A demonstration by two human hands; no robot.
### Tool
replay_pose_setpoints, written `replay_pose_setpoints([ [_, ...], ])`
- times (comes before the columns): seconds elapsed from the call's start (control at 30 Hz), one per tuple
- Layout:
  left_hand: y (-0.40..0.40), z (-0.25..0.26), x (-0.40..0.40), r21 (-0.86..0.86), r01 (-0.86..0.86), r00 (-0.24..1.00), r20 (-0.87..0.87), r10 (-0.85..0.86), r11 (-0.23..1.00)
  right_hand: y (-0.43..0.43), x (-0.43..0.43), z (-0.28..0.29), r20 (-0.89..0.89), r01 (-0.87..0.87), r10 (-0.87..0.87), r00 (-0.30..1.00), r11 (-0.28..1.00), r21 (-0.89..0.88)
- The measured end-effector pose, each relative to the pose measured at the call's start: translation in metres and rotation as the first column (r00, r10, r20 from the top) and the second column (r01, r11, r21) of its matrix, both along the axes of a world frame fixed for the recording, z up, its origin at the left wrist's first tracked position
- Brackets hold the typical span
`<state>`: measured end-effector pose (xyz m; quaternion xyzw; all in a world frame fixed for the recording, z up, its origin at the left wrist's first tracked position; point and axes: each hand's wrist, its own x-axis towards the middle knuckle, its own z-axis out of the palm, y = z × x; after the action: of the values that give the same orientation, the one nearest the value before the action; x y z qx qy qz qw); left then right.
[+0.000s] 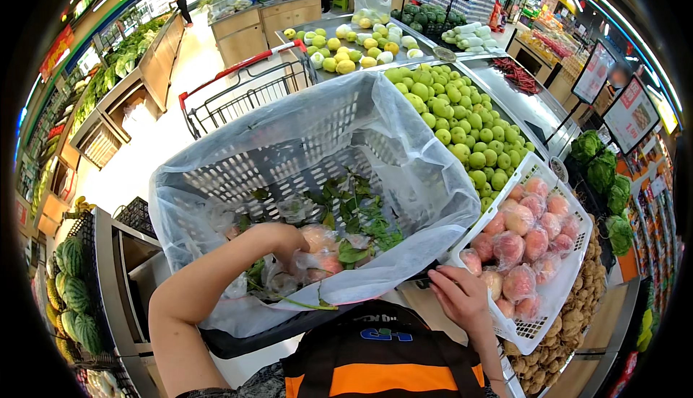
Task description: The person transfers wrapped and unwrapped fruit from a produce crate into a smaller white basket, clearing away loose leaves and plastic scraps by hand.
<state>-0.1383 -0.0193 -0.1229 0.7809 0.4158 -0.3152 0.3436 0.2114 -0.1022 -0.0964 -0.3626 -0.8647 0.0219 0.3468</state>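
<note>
A black plastic crate (230,338), lined with a translucent white sheet (178,198), stands tilted in front of me. My left hand (284,241) reaches inside it, against round pinkish-red fruits (319,238) wrapped in clear film. Its fingers are mostly hidden behind the fruit and film. Leafy green stems (357,208) and crumpled clear plastic lie around them in the crate. My right hand (460,295) grips the crate's near right corner, fingers on the dark rim. Close to that hand is a white plastic basket (576,235) holding several similar wrapped fruits (522,241).
Green apple-like fruits (460,116) are heaped beyond the basket, with potatoes (574,311) beneath its right side. A shopping cart (243,89) with a red handle stands behind the crate. Watermelons (76,290) are stacked at left. A person (183,5) stands in the far aisle.
</note>
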Motion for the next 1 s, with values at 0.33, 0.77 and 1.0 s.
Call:
replay_pose_setpoints([
  [0.33,0.032,0.021,-0.013,0.582,-0.52,0.852,0.299,0.43,0.625,0.018,-0.024,-0.002,-0.076,-0.156,0.162,0.984,0.985,0.078],
  [0.77,-0.012,-0.032,0.053,0.682,0.247,0.692,0.373,-0.617,0.689,0.013,-0.027,-0.002,-0.112,-0.099,0.093,0.989,0.994,-0.048],
  [1.0,0.078,-0.044,-0.002,0.811,0.092,0.994,-0.11,-0.004,0.578,0.015,-0.025,-0.023,0.055,-0.119,0.124,0.991,0.99,-0.081],
])
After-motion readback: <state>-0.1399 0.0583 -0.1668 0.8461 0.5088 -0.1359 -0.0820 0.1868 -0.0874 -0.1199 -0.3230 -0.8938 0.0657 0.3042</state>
